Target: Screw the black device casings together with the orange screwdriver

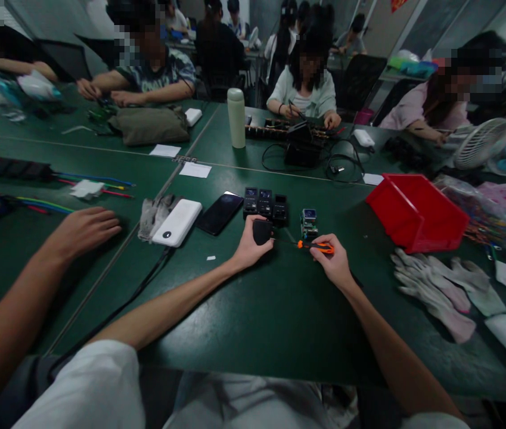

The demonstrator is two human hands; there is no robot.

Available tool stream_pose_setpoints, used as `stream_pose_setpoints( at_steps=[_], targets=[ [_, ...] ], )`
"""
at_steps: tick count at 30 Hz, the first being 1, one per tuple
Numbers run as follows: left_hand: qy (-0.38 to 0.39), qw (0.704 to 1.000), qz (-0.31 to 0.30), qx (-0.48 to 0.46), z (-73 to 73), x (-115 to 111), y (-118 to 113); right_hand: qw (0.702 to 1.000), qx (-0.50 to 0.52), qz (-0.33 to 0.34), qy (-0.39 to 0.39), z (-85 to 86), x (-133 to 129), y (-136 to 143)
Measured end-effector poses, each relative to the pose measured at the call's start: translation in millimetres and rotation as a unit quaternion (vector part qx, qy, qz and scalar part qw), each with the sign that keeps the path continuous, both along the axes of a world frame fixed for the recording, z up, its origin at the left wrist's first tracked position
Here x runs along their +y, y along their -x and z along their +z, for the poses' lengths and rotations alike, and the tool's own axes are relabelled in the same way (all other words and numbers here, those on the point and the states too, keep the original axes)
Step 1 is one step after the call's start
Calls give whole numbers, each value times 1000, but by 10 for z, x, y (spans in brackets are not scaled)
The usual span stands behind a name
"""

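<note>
My left hand [251,247] is closed round a small black case [262,232], holding it just above the green table. In my right hand [334,262] is a screwdriver with an orange and black handle [323,247]. Its thin shaft points left toward the case; whether the tip touches it I cannot tell. Behind the case stand several small black devices with little screens [265,202] in a row. A bare circuit board with a small display [309,223] lies beyond the screwdriver. A black phone [220,213] and a white power bank [177,223] lie left of the devices.
At right sit a red bin [418,211], work gloves [434,289] and a bundle of wires [494,223]. A pale green bottle [236,119] stands farther back. A neighbour's hand [87,229] rests at left near coloured cables. Other people sit across the table.
</note>
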State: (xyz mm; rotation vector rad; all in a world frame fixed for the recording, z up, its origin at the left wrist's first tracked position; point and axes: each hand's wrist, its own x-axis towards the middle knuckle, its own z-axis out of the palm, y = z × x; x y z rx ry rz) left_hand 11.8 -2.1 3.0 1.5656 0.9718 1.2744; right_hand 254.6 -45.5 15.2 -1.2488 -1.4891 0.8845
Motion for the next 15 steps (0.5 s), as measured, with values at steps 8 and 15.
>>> stream_pose_setpoints(
  at_steps=[8, 15],
  targets=[
    [0, 1000, -2, -3, 12, -15, -9, 996, 63, 28, 63, 48, -15, 81],
    [5, 1000, -1, -5, 22, -13, -12, 995, 39, 34, 82, 57, 2, 53]
  ],
)
